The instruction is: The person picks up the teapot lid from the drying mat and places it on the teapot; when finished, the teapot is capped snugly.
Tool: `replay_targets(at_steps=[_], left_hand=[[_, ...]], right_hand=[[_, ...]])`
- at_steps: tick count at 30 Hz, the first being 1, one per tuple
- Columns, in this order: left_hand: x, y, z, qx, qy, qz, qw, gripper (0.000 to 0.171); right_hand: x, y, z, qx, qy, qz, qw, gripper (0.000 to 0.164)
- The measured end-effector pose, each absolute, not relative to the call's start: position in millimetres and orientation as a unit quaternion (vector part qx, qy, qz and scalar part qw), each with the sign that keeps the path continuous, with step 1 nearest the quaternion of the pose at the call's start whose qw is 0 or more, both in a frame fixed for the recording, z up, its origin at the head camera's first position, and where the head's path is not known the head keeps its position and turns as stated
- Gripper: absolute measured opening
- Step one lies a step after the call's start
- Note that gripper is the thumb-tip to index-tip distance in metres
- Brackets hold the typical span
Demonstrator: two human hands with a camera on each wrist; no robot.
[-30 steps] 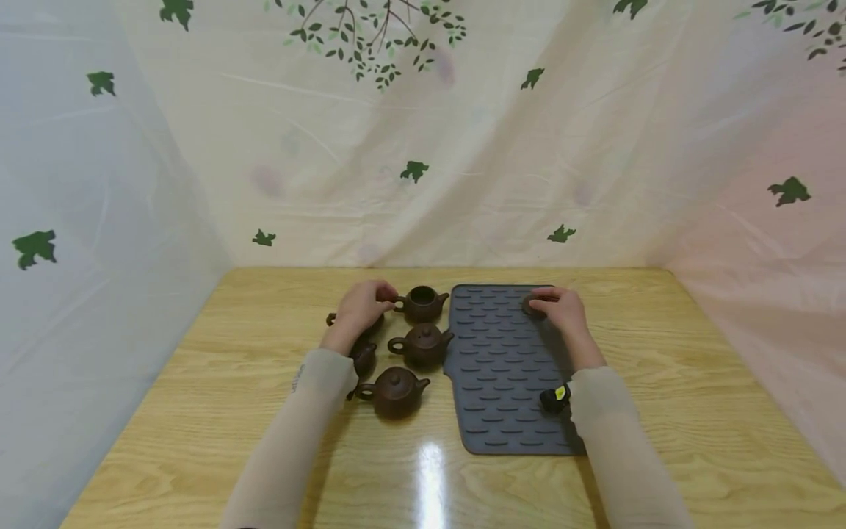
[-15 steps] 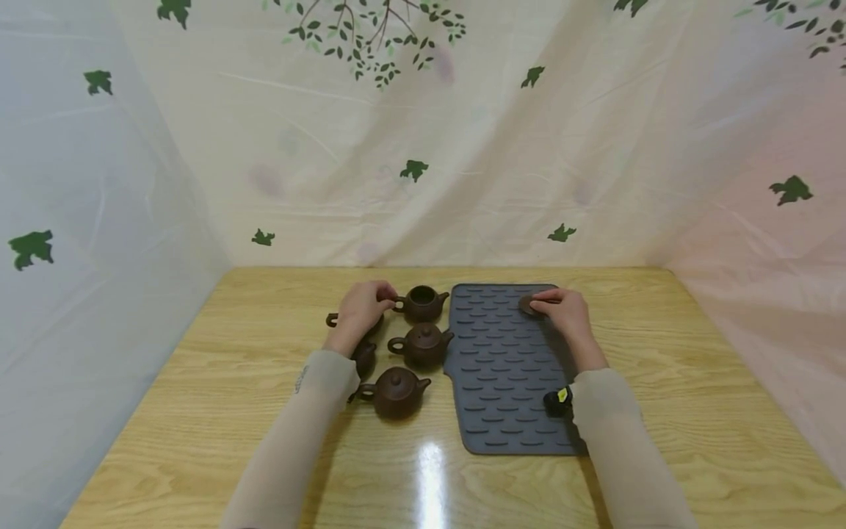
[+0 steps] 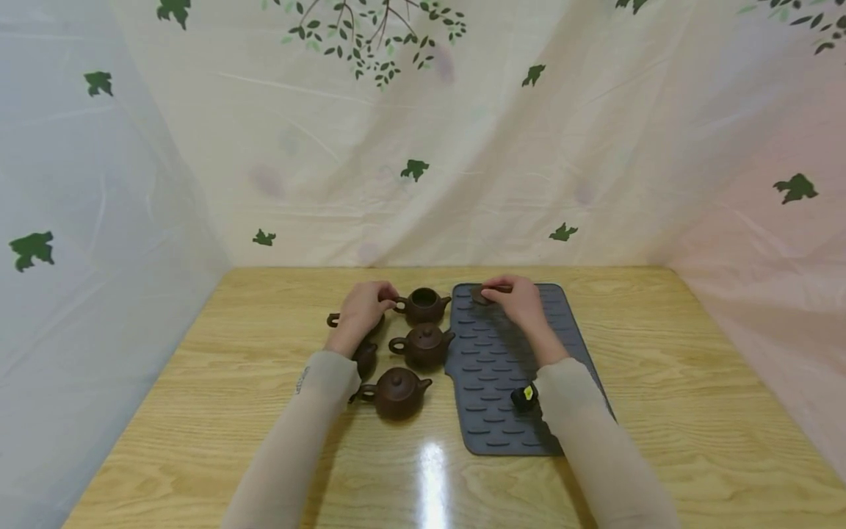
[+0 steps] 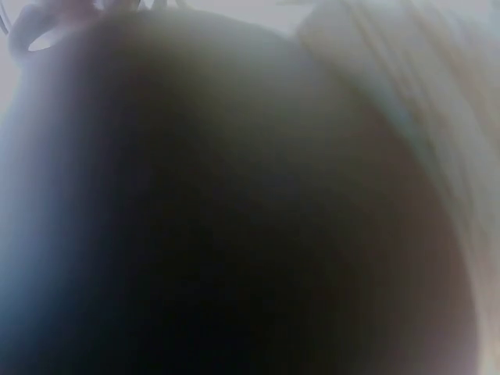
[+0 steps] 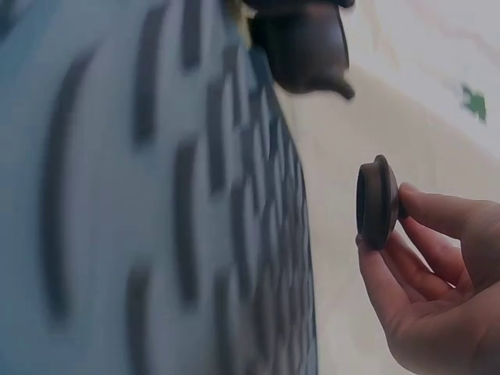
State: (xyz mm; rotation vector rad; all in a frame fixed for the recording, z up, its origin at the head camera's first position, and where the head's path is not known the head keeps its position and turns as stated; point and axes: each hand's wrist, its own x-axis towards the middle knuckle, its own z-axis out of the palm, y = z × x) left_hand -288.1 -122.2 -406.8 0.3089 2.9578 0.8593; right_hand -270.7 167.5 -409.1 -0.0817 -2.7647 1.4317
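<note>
In the head view my left hand (image 3: 360,312) pinches the handle of a lidless dark brown teapot (image 3: 423,305) at the back of the table. My right hand (image 3: 522,303) holds a round brown teapot lid (image 3: 481,295) above the far part of the grey mat. Seen from the right wrist, the lid (image 5: 377,203) stands on edge, its knob between thumb and fingers, apart from the teapot. Two lidded teapots, a middle one (image 3: 424,345) and a front one (image 3: 396,394), stand nearer. A large blurred dark shape fills most of the left wrist view.
The grey ridged mat (image 3: 489,382) lies right of the teapots, its left edge near their spouts. More brown teapots, including a small one (image 3: 366,358), are partly hidden under my left hand and sleeve. A patterned curtain (image 3: 410,213) closes off the table's back.
My right hand has carried the lid leftward over the mat, toward the lidless teapot. The left hand stays at that teapot's handle.
</note>
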Motion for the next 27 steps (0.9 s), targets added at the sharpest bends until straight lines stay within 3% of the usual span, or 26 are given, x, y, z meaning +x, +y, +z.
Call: replay_targets(at_steps=[14,23,27], left_hand=[[-287.1,-121.2,-406.7,0.111,0.954,0.278,0.02,0.013],[-286.2,-119.9,-405.0,0.108,0.955,0.276,0.013,0.012],[-286.1,-121.8,-402.9,0.107,0.955,0.276,0.03,0.021]], right_hand=[[-277.1,88.9,-400.5,0.054,-0.86,0.507,0.01,0.022],[-276.0,73.8,-404.9,0.075,-0.892,0.446,0.01,0.017],[-275.7,76.9,-404.3,0.092,-0.892,0.443,-0.003,0.021]])
